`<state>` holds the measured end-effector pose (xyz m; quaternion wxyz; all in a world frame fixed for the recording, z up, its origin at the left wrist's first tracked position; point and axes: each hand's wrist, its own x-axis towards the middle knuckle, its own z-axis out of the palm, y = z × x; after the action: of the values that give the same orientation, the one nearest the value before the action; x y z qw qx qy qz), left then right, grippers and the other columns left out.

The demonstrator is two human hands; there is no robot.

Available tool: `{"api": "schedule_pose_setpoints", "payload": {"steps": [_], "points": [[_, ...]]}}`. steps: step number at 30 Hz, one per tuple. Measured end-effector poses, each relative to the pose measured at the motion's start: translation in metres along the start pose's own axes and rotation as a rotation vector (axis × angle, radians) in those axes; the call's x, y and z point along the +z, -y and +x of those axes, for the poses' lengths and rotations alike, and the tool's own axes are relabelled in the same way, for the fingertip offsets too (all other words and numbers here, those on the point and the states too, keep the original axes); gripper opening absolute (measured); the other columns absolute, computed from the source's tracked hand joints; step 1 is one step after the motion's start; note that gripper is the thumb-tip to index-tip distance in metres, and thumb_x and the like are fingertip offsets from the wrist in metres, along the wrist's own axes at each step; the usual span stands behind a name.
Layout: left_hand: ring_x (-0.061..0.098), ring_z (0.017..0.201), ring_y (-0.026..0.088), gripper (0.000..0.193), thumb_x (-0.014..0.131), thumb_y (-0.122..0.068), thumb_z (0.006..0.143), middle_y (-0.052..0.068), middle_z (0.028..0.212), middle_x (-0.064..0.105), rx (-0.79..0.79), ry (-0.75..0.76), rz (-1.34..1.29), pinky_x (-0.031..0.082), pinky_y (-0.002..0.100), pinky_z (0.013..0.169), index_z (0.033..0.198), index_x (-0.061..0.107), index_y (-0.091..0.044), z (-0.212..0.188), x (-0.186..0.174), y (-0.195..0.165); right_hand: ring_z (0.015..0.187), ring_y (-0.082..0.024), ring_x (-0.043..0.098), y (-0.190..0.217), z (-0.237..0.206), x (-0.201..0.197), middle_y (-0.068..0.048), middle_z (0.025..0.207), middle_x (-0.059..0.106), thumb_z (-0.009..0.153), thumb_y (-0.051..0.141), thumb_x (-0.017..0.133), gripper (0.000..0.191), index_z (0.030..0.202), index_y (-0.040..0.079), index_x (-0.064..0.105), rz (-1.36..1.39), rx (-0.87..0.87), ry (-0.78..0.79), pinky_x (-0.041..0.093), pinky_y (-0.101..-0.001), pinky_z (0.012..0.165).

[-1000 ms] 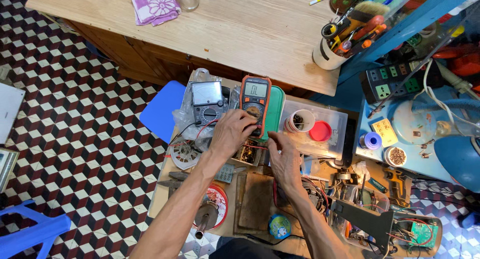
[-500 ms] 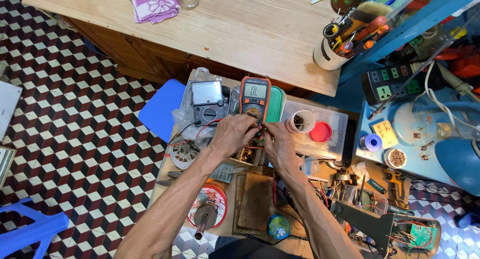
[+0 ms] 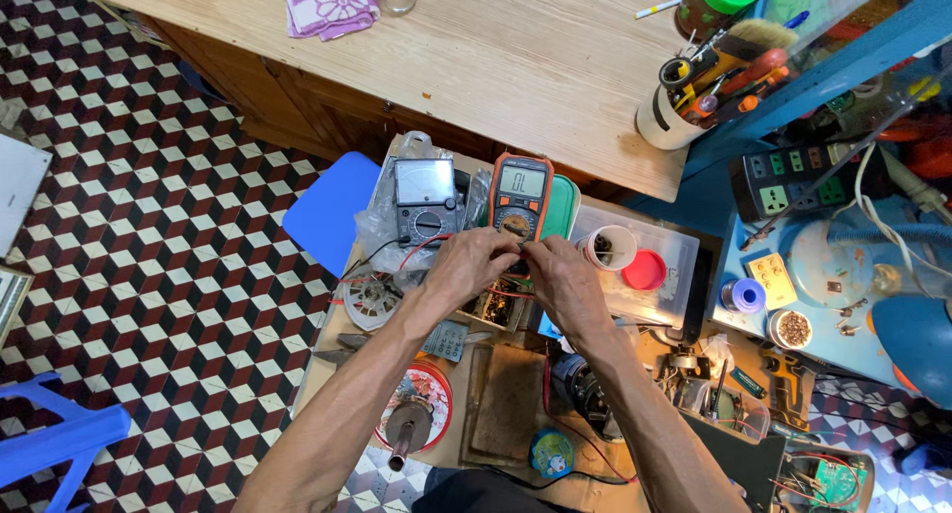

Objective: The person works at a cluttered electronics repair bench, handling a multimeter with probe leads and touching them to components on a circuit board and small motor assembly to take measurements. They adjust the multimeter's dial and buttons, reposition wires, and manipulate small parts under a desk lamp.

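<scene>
Both hands are in tight over the middle of the cluttered workbench (image 3: 327, 374), meeting just below the orange digital multimeter (image 3: 521, 198), which stands propped with its screen lit. The left hand (image 3: 466, 268) has its fingers curled down in a pinch, and the right hand (image 3: 562, 283) mirrors it, fingertips nearly touching the left's; each looks to be gripping something thin, most likely a test probe, though the tips themselves are hidden under the fingers, so I cannot tell for certain. Red lead wire (image 3: 421, 250) loops out to the left, toward the grey analog meter (image 3: 426, 198) sitting in its clear plastic bag right beside the orange one. Under the hands lies a small circuit board (image 3: 504, 303), dark and studded with components. That board will be light and stiff but fragile: best held by its bare edges, never by the parts on top. The probes are slim, light and a bit slippery, so a pencil grip on the insulated shaft suits them. The leads are soft and springy and could tug the meter, which is light enough to tip. Just to the right sit a white cup (image 3: 607, 245) and a red lid (image 3: 645, 270) on a clear plastic box (image 3: 674, 295).
</scene>
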<state>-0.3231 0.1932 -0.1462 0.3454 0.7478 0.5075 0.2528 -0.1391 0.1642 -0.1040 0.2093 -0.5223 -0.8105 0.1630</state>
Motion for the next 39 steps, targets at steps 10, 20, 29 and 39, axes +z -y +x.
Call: {"api": "schedule_pose_setpoints", "payload": {"steps": [10,20,29,39], "points": [[0.069,0.081,0.019,0.058,0.068,-0.044,0.089,0.014,0.101,0.071,-0.435,-0.229,-0.407,0.060,0.035,0.065,0.129,0.060,-0.002,0.016,-0.023,0.009,0.089,-0.033,0.066,-0.009,0.012,-0.003,-0.017,0.097,0.065,0.082,0.009,0.068,0.024,0.104,-0.002,0.067,0.031,-0.055,0.126,0.055,-0.0436,0.077],[0.070,0.093,0.028,0.061,0.062,-0.054,0.092,0.018,0.107,0.074,-0.528,-0.199,-0.346,0.054,0.041,0.080,0.124,0.072,-0.003,0.026,0.004,0.015,0.093,-0.019,0.063,0.005,0.008,0.019,-0.013,0.104,0.070,0.102,0.025,0.062,0.035,0.123,-0.003,0.063,0.818,0.815,-0.036,0.053,-0.0322,0.082],[0.069,0.103,0.026,0.060,0.063,-0.049,0.093,0.018,0.112,0.071,-0.562,-0.388,-0.598,0.053,0.039,0.089,0.128,0.065,-0.001,-0.008,0.004,-0.030,0.103,-0.016,0.065,-0.010,-0.008,0.017,-0.009,0.117,0.068,0.096,0.014,0.066,0.045,0.136,-0.004,0.059,1.355,0.807,-0.188,0.055,-0.0327,0.085],[0.067,0.099,0.014,0.053,0.078,-0.034,0.084,0.005,0.111,0.069,-0.341,0.050,-1.322,0.056,0.032,0.086,0.124,0.064,-0.002,-0.076,0.032,-0.105,0.113,-0.005,0.066,0.026,-0.124,-0.036,0.000,0.126,0.071,0.097,0.018,0.064,0.043,0.135,-0.001,0.062,1.337,0.590,-0.143,0.052,-0.0218,0.098]]}}
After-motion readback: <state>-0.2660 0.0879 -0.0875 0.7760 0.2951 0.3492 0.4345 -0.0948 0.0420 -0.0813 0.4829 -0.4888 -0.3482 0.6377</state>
